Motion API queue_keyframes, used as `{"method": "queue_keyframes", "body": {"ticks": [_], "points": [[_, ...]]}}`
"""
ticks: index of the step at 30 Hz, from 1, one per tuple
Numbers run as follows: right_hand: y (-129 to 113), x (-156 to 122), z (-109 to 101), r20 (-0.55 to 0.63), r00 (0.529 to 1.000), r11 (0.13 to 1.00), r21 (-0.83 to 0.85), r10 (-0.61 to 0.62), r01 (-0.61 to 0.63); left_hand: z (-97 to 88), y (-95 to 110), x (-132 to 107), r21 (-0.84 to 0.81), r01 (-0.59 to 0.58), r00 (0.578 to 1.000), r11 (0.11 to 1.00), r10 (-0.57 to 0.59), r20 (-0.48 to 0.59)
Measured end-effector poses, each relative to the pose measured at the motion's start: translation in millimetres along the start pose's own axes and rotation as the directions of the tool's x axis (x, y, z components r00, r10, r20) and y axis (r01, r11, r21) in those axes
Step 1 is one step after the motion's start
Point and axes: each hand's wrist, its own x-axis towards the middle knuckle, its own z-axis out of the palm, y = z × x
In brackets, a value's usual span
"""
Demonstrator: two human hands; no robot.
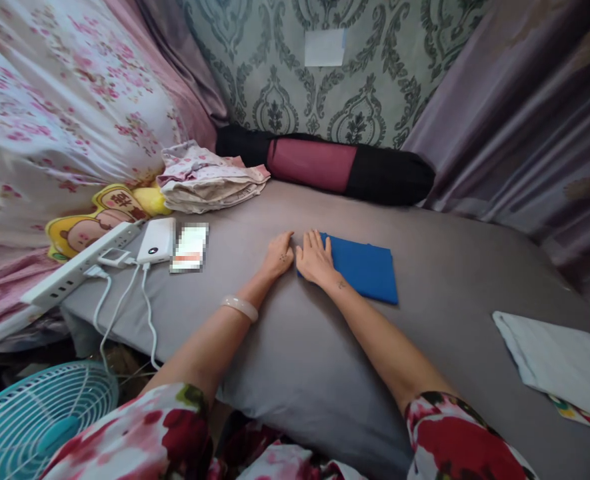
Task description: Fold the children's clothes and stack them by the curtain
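Head view shows the folded blue cloth (365, 267) lying on the bed (449, 280), with the right hand (317, 257) open and flat over its left end. The left hand (279, 255) is just beside this end; whether its fingers are curled, I cannot tell. For neat layers, I think the palm should press evenly, without dragging.

Pretty sure I'm standing in somebody's bedroom, guys: grey-sheeted bed (455, 267), damask wallpaper (275, 100) behind it, blossom-print curtain (89, 87) on one side, cartoon plush cushion (95, 227), teal electric fan (57, 435) by the edge.
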Motion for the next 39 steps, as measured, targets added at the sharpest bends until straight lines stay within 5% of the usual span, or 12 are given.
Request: {"method": "queue_keyframes", "body": {"ticks": [9,15,21,27,39], "points": [[-9.1,-20.6,9.8,0.016,1.000,1.000,-0.018,-0.014,0.014,-3.8,1.3,-0.7,0.004,-0.003,0.999,1.000,0.003,0.034],[0.4,-12.4,-3.4,0.123,0.992,0.989,0.144,0.010,-0.027,-6.5,6.8,-3.4,0.023,-0.030,0.998,0.999,0.029,0.053],[33.6,-5.6,-14.1,0.006,0.998,0.994,0.090,0.064,-0.065,-15.9,27.3,-10.3,0.068,-0.163,0.967,0.984,0.146,0.208],[46.6,-4.9,-6.4,0.066,0.997,0.999,0.032,0.032,-0.034,-20.4,34.6,-12.6,0.081,-0.280,0.911,0.957,0.238,0.336],[54.5,-14.1,-16.6,0.003,0.994,0.987,0.117,0.113,-0.112,-16.4,26.3,-12.0,0.096,-0.319,0.891,0.943,0.264,0.369]]}}
